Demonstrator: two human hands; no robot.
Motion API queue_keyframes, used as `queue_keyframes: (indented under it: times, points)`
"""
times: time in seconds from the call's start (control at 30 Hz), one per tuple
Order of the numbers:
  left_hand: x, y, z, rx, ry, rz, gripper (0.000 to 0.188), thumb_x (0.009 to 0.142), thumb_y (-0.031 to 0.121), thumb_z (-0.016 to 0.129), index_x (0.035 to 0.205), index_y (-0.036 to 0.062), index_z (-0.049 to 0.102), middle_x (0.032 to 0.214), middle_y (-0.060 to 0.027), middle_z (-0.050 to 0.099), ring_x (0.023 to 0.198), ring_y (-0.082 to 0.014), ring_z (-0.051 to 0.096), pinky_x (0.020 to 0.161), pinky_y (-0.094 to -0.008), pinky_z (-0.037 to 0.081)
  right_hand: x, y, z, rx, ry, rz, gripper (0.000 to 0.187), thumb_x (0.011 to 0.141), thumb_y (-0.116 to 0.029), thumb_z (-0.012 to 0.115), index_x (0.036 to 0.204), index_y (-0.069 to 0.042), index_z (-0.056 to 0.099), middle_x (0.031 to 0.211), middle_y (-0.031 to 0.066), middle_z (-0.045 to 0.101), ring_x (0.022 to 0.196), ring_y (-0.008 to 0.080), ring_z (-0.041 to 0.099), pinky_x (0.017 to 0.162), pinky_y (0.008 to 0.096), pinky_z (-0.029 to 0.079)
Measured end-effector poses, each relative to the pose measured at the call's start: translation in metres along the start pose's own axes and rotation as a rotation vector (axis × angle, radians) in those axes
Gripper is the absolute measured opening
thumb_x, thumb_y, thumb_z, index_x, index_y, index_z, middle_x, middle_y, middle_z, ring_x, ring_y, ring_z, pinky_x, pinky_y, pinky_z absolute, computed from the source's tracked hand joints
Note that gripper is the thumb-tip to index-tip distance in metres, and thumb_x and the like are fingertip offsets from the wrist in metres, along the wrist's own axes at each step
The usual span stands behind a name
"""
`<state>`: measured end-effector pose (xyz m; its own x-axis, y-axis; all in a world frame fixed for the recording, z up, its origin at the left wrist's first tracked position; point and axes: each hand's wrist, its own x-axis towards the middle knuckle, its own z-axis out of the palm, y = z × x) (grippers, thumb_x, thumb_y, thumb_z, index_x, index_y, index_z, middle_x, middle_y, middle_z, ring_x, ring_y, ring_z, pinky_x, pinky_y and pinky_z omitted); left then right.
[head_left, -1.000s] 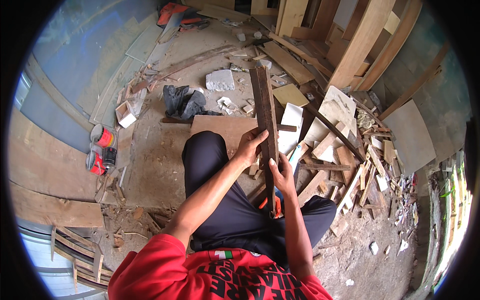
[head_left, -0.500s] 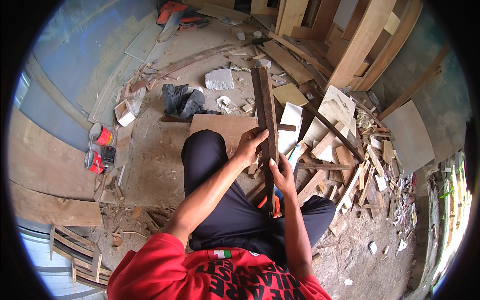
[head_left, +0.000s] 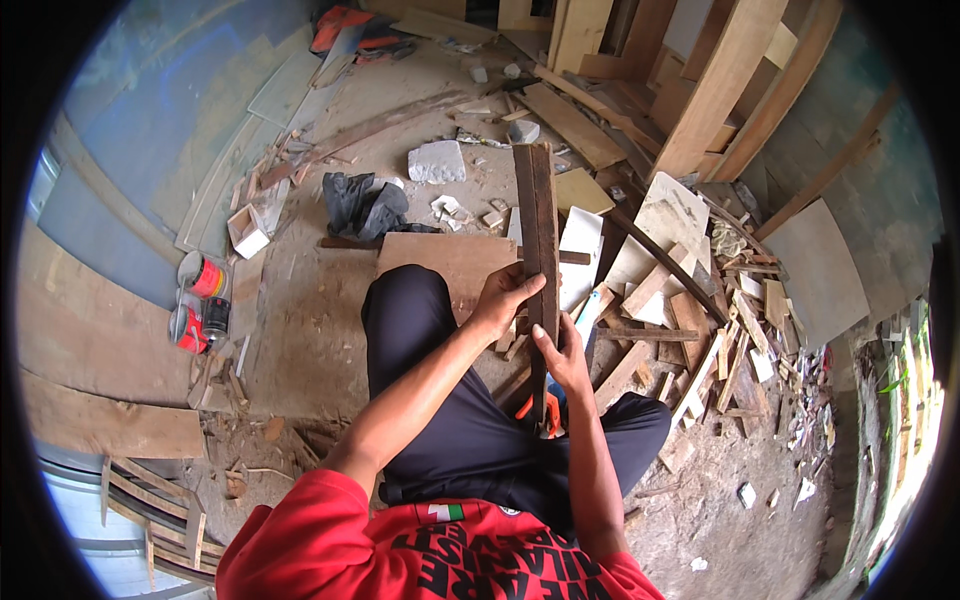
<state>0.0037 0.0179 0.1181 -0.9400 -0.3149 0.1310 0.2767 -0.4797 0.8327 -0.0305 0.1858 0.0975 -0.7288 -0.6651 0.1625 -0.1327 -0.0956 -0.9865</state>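
A long, dark brown wooden batten [head_left: 541, 220] stands nearly upright in front of me, its lower end between my thighs. My left hand [head_left: 508, 298] is closed around it near the middle, thumb lying across its face. Lower down, my right hand [head_left: 563, 352] grips the same batten from the right side, thumb against the wood. Behind the lower end shows an orange tool handle [head_left: 549, 412], mostly covered by the batten and my right hand; its kind is hidden. A flat brown board [head_left: 440, 262] lies on the floor just beyond my left knee.
Wood offcuts [head_left: 735, 350] are heaped on the right. Paint cans [head_left: 203, 275] and a small white box [head_left: 248, 232] sit at left. Farther off are a black plastic bag [head_left: 365, 207], a pale block [head_left: 437, 161] and tall leaning planks [head_left: 715, 90].
The batten has turned slightly in my hands, and its upper end has shifted a little to the right and down. Both hands keep their hold.
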Motion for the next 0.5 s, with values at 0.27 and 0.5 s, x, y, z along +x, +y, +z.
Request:
queue_keyframes:
  times: [0.27,0.5]
  points:
    - [-0.002,-0.007,0.001,0.105,-0.115,-0.045,0.041,0.088,0.017,0.076,0.121,-0.0034,0.063,0.115,-0.0143,0.07,0.108,-0.0225,0.067,0.098,-0.0384,0.051,-0.006,0.018,-0.002,-0.048,0.065,-0.039,0.049,0.082,-0.017,0.084,0.12,0.002,0.059,0.102,0.0068,0.069,0.091,0.0124,0.062,0.082,0.0304,0.051]
    - [-0.007,-0.009,0.001,0.126,-0.171,-0.037,0.041,0.085,0.017,0.079,0.118,-0.0021,0.066,0.113,-0.0137,0.071,0.108,-0.0221,0.067,0.099,-0.0385,0.05,-0.012,0.011,0.002,-0.015,0.107,-0.074,0.049,0.082,-0.012,0.082,0.123,0.002,0.058,0.103,0.0061,0.069,0.092,0.0117,0.062,0.083,0.0299,0.051]
